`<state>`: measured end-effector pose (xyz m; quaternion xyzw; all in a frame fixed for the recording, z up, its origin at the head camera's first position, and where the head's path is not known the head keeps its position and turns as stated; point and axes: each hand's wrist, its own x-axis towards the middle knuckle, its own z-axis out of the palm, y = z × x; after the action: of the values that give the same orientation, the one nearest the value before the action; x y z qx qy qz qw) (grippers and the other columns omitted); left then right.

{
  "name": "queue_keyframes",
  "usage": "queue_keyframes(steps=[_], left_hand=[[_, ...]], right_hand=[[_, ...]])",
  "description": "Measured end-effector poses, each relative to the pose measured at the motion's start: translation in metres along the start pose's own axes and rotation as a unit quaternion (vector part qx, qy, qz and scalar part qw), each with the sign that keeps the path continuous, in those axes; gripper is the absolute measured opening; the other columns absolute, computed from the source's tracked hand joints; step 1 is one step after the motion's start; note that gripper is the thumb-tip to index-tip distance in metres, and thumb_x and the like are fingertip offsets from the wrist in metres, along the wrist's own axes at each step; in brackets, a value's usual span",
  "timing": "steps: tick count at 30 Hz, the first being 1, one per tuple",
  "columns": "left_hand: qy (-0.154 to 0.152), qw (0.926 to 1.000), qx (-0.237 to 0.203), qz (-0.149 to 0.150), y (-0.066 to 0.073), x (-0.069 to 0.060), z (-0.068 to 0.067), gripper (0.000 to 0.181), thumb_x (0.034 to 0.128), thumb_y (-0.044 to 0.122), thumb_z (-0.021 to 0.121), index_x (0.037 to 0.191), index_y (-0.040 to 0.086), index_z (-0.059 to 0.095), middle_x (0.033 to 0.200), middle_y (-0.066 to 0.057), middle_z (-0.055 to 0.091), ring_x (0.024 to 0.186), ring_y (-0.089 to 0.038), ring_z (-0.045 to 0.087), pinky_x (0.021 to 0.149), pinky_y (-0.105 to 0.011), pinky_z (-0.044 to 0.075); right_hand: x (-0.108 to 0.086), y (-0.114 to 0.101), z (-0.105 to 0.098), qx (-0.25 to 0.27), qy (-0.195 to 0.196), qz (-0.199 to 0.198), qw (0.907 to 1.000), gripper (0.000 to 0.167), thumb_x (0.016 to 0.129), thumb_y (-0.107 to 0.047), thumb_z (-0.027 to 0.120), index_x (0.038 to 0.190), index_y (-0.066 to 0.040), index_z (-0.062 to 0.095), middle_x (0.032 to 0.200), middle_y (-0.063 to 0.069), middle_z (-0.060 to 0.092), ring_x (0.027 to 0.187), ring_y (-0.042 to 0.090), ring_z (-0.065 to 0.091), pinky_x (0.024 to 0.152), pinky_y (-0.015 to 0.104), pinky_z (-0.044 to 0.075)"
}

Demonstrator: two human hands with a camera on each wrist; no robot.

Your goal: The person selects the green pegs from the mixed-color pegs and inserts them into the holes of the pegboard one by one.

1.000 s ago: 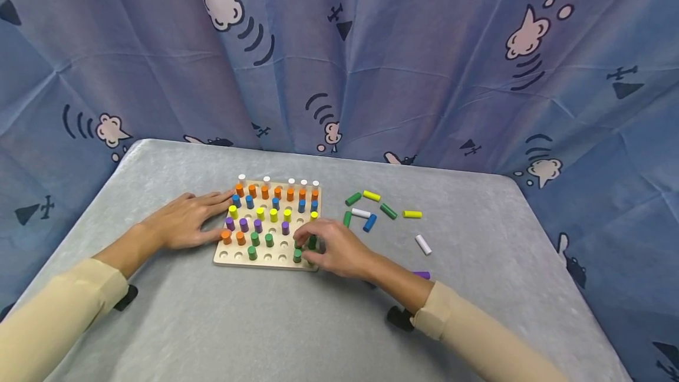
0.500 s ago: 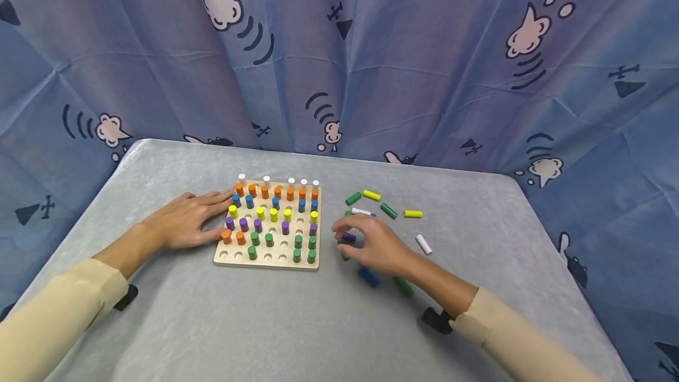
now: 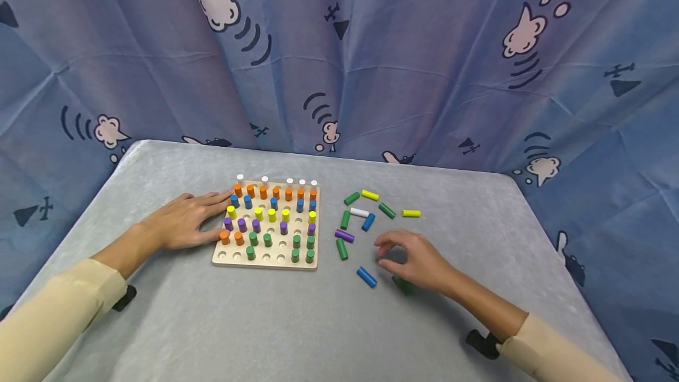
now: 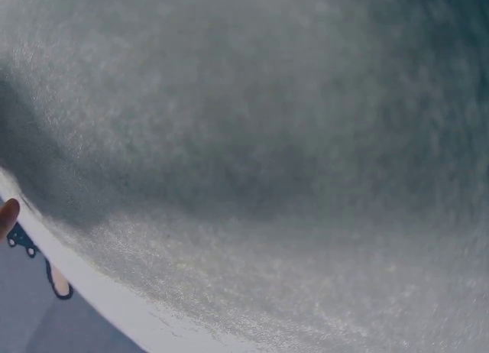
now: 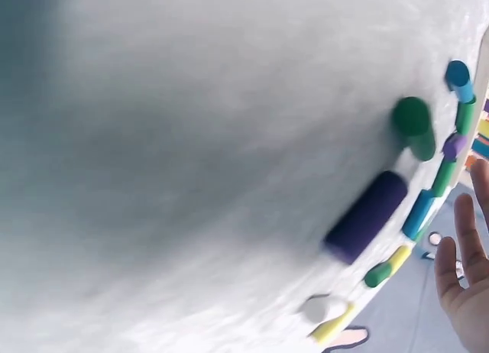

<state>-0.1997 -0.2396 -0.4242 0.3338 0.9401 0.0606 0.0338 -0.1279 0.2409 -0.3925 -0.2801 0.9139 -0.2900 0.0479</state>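
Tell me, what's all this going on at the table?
A person has a pale pegboard partly filled with colored pegs standing in rows. The left hand lies at the board's left edge. The right hand hovers near loose pegs scattered right of the board, with nothing visible in its grip. Several holes are unfilled.

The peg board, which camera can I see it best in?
The head view: it shows almost the whole peg board and its colourful pegs. The right wrist view catches only a sliver at the picture's right edge, and the left wrist view shows none of it.
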Motion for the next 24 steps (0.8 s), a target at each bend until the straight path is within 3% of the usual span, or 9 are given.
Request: queue_keyframes(steps=[8, 17, 24], left_hand=[[0.012, 0.9999, -0.001, 0.007, 0.001, -0.001, -0.001, 0.070, 0.0978, 0.052, 0.052, 0.149, 0.005, 0.046, 0.158, -0.012, 0.037, 0.137, -0.039, 0.043, 0.096, -0.062, 0.041], [-0.002, 1.0000, 0.002, -0.001, 0.001, 0.000, -0.001, 0.072, 0.0977, 0.054, 0.052, 0.150, 0.005, 0.044, 0.159, -0.011, 0.034, 0.139, -0.038, 0.042, 0.098, -0.062, 0.040], [-0.003, 1.0000, 0.003, -0.002, 0.001, 0.001, -0.001, 0.072, 0.0975, 0.054, 0.052, 0.149, 0.005, 0.044, 0.159, -0.012, 0.035, 0.139, -0.039, 0.042, 0.097, -0.063, 0.040]], right_hand=[[-0.024, 0.017, -0.005, 0.001, 0.004, 0.005, 1.0000, 0.031, 0.082, -0.006, 0.080, 0.111, -0.007, 0.070, 0.096, -0.006, 0.072, 0.092, 0.010, 0.066, 0.086, 0.047, 0.052], [-0.040, 0.027, -0.001, 0.007, 0.040, -0.027, 0.9988, 0.032, 0.078, -0.006, 0.084, 0.106, -0.007, 0.070, 0.087, -0.008, 0.069, 0.081, 0.012, 0.065, 0.077, 0.038, 0.053], [-0.042, 0.028, 0.004, -0.003, 0.012, -0.013, 0.9998, 0.033, 0.078, -0.014, 0.085, 0.107, -0.009, 0.070, 0.089, -0.010, 0.067, 0.081, 0.008, 0.063, 0.074, 0.031, 0.053]])
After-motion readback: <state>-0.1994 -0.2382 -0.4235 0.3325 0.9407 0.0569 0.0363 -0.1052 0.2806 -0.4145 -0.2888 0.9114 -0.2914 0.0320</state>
